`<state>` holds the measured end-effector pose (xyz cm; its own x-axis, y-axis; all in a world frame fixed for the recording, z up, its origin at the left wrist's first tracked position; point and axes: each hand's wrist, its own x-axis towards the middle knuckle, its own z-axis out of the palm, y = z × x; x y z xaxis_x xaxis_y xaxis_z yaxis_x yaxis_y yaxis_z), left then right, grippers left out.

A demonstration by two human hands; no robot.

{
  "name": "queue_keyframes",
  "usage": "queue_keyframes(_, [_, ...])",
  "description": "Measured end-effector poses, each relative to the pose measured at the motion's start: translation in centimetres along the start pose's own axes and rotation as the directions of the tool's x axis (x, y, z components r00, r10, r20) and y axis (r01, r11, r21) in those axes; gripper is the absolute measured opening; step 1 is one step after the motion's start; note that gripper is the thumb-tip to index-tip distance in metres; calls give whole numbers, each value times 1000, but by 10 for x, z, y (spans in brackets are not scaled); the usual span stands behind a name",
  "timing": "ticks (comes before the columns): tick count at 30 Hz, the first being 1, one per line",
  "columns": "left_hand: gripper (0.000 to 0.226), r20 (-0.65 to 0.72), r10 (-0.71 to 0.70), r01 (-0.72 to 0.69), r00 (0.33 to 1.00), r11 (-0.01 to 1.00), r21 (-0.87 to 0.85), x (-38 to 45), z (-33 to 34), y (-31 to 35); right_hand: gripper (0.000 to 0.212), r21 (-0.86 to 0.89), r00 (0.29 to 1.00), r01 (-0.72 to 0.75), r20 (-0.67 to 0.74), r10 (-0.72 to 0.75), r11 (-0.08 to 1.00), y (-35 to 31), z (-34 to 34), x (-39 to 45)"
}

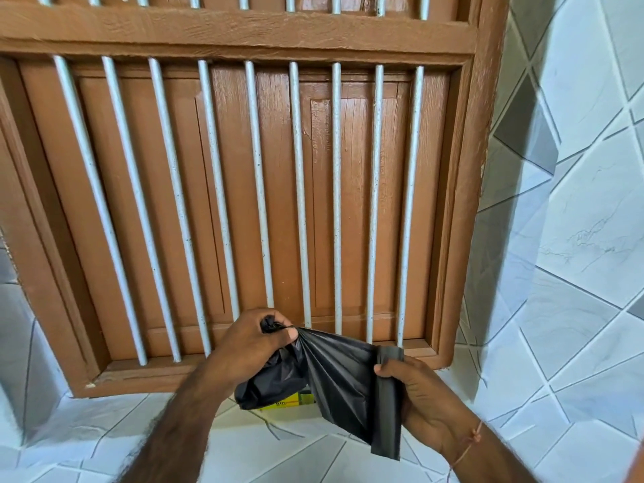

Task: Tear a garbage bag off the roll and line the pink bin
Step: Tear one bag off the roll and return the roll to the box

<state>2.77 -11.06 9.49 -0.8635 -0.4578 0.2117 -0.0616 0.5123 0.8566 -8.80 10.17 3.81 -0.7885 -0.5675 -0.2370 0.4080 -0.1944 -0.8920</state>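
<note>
A black garbage bag point(334, 371) stretches between my two hands in front of a window. My left hand point(251, 346) pinches a bunched end of the bag at the upper left, and loose plastic hangs below it. My right hand point(421, 395) grips the flat folded strip of bag roll point(388, 406), held upright at the right. The bag fans out in pleats from my left hand towards the roll. The pink bin is not in view.
A brown wooden window point(244, 203) with white vertical bars point(299, 203) fills the view ahead. A yellow box point(289, 402) lies on the white tiled ledge point(104, 423) under the bag. White and grey tiled wall point(575, 238) runs down the right.
</note>
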Motion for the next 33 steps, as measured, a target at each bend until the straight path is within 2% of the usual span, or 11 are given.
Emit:
queue_keyframes(3, [7, 127, -34, 15, 991, 990, 143, -6, -13, -10, 25, -120, 994, 110, 7, -110, 987, -10, 0, -2])
queue_keyframes(6, [12, 251, -176, 73, 952, 925, 372, -13, -24, -17, 30, -156, 984, 162, 98, -148, 974, -24, 1, -6])
queue_keyframes(10, [9, 106, -49, -11, 993, 866, 500, -15, -22, -10, 41, -200, 960, 233, 204, -193, 952, -39, 10, -11])
queue_keyframes(14, [57, 57, 84, -97, 995, 612, 785, -16, 4, 11, 39, -200, 933, 278, 288, -215, 939, -46, 20, -12])
queue_keyframes(16, [82, 136, 81, -156, 987, 652, 742, -11, 12, 19, 38, -200, 920, 298, 319, -226, 933, -49, 22, -12])
queue_keyframes(18, [84, 293, 79, -217, 953, 854, 473, -3, 18, 25, 36, -188, 902, 312, 367, -229, 931, -52, 23, -14])
queue_keyframes(20, [50, 434, 165, -215, 886, 974, 68, 0, 24, 27, 38, -146, 883, 306, 413, -223, 941, -56, 20, -16])
queue_keyframes(22, [9, 402, 216, -212, 890, 976, -55, 0, 27, 31, 47, -96, 886, 269, 414, -208, 958, -60, 12, -14])
queue_keyframes(25, [10, 352, 199, -167, 915, 979, -121, 0, 25, 39, 53, -56, 935, 193, 315, -166, 980, -58, -1, -7])
queue_keyframes(29, [22, 302, 176, -166, 937, 984, -59, 3, 27, 49, 27, -52, 973, 143, 190, -130, 988, -49, -16, 2])
queue_keyframes(33, [14, 256, 135, -135, 957, 991, -16, 6, 31, 50, 53, -114, 973, 148, 194, -124, 982, -47, -29, 3])
